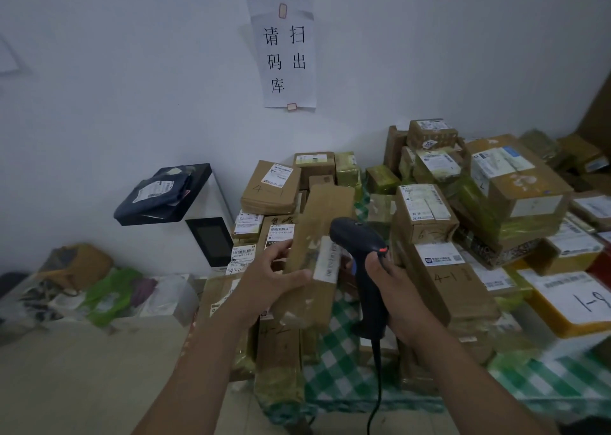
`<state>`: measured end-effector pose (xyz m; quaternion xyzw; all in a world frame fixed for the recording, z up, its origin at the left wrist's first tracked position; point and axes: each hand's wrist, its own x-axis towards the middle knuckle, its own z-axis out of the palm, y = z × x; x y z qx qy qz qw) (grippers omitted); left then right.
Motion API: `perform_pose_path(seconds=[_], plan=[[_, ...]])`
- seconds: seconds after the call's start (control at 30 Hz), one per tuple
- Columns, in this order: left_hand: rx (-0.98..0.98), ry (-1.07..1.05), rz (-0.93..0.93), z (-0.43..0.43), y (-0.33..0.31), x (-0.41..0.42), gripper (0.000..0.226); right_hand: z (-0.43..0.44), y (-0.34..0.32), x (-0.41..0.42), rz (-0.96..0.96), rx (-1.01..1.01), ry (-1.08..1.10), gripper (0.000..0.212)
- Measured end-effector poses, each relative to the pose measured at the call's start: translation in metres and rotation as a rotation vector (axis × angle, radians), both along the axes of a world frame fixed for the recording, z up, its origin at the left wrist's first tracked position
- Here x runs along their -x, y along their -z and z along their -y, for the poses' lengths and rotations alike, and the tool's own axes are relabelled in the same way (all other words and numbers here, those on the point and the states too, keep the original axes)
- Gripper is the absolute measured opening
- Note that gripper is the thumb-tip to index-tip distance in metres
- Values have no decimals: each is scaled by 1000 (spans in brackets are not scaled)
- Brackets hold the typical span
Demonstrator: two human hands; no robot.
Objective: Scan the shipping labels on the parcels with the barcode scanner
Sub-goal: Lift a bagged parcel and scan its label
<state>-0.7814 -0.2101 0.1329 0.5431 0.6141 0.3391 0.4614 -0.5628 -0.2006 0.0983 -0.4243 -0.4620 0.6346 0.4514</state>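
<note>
Long brown cardboard parcel [319, 216], held tilted above the green-checked desk [337, 352] among the stacked boxes, long axis running away from the viewer; the left hand [264, 279] grasps its near left side. Its white shipping label [327, 261] sits on the right-hand face, just beside the head of the black pistol-grip barcode scanner [363, 256], clasped at the handle by the right hand [396, 289] and aimed left. Label print blurred; scanner window hidden; cable cut off below

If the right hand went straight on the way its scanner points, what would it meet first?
Probably the long brown parcel in the left hand, near its white label; the scanner looks close to it, but depth is unclear.
</note>
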Motion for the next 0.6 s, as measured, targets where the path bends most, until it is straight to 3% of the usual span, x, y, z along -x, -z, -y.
perform_pose_path(seconds=[0.07,0.13,0.27,0.33,0.43,0.6], plan=[[96,84,204,-1,2,4,85,0,5,1,-18,10,41,37],[172,133,267,-1,1,5,81,3,4,4,-21,32,85,34],[97,37,43,-11,-8,17,62,6,1,-3,203,-62,8,53],[36,1,-118,-17,-14,35,61,6,-4,-9,308,-110,-86,37],[15,-34,-198,-24,-20,65,61,5,-5,-18,474,-151,-159,16],[20,-62,-261,-27,-24,87,61,0,-5,-17,678,-194,-249,16]])
